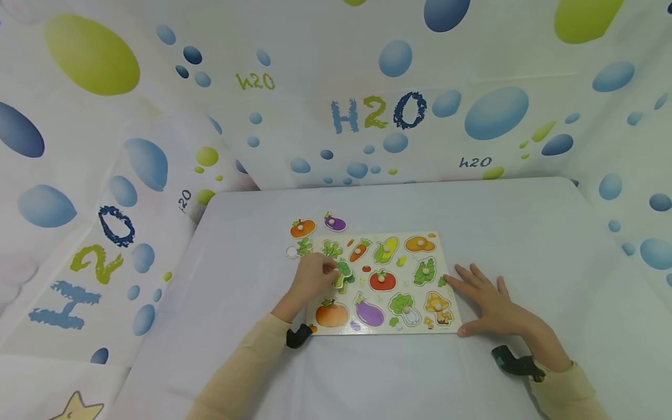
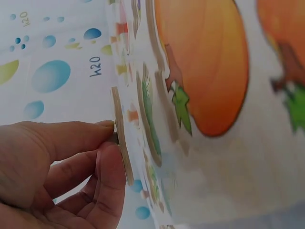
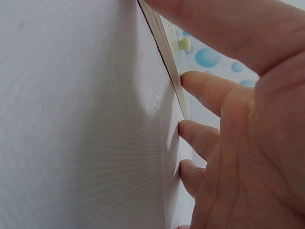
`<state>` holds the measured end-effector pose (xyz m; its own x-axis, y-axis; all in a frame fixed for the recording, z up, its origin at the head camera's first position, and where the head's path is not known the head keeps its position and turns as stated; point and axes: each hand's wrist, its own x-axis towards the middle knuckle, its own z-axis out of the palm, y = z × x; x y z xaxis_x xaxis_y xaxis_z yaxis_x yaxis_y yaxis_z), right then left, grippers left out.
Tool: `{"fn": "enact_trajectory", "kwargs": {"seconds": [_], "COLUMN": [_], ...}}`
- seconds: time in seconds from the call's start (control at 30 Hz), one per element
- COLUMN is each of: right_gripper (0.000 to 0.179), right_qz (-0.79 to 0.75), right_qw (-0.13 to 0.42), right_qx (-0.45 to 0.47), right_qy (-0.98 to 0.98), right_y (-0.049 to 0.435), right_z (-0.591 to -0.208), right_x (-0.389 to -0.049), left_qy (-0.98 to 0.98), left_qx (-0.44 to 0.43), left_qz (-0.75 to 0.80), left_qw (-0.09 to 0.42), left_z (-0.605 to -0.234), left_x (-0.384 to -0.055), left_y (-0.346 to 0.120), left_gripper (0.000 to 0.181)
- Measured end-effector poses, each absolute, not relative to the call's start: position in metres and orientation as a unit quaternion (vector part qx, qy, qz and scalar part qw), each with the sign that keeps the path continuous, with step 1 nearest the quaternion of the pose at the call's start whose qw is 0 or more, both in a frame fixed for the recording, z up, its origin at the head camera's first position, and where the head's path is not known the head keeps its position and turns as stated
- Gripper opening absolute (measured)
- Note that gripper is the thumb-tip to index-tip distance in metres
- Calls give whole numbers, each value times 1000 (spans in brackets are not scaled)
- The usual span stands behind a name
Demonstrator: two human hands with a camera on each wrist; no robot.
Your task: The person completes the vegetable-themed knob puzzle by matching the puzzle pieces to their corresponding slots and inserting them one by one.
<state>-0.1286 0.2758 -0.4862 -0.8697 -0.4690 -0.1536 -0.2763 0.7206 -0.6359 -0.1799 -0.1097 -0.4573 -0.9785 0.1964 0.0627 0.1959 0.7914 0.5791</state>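
My left hand pinches the small knob of a green vegetable puzzle piece between thumb and fingers. In the left wrist view the piece shows edge-on, tilted and raised over the board. The wooden vegetable puzzle board lies flat on the table under it. At the board's right edge rests my right hand, fingers spread, with thumb and forefinger at the edge. The right wrist view shows those fingers along the board's side.
Beyond the board's far left corner lie a pumpkin piece and an eggplant piece. A white radish piece sits at the left edge, beside my left hand. Knobbed pieces such as the tomato and corn sit in the board. A patterned curtain hangs behind the table.
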Motion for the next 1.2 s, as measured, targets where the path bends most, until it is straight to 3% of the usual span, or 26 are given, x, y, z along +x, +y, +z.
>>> {"fn": "enact_trajectory", "kwargs": {"seconds": [0.53, 1.2], "right_gripper": [106, 107], "right_qz": [-313, -314], "right_qw": [152, 153], "right_qx": [-210, -209], "right_qy": [914, 913], "right_y": [274, 276], "right_z": [-485, -486], "right_x": [-129, -130], "left_qy": [957, 951], "left_qx": [97, 73], "left_qz": [272, 291], "left_qw": [19, 78], "left_z": [-467, -463], "left_x": [-179, -182], "left_y": [-98, -97], "left_gripper": [7, 9]}}
